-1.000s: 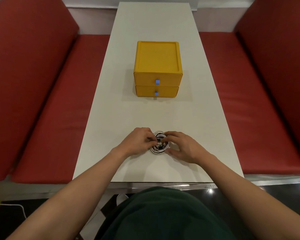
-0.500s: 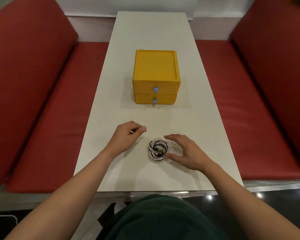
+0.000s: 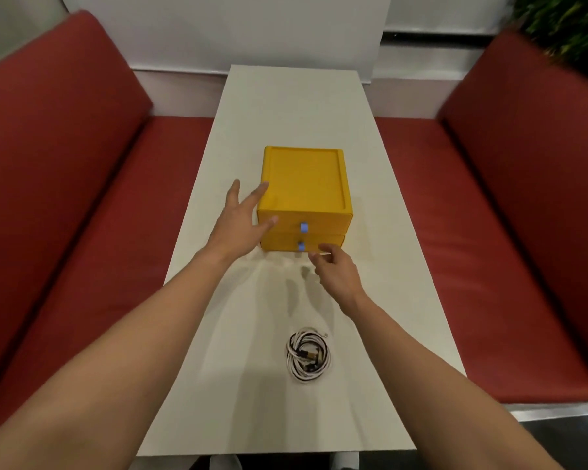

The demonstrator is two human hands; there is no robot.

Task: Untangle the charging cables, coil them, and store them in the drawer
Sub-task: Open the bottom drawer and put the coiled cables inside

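Both left hand (image 3: 240, 228) and right hand (image 3: 335, 274) quit cables (image 3: 308, 355).

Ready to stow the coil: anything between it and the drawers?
Both drawers are shut, so the coil cannot go in yet. The right hand hovers near the lower pull; nothing else lies on the table between.

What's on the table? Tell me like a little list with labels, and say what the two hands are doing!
Table: the table is white and long, with red benches on both sides
Box: the box is yellow, with two drawers, both closed
Handles: blue, an upper handle and a lower handle
Cables: the cables are one black-and-white coil on the table, nearer the person than the box, with nobody holding them
Left hand: the left hand has its fingers spread at the box's left front corner
Right hand: the right hand is empty, fingertips close to the lower handle, not gripping it
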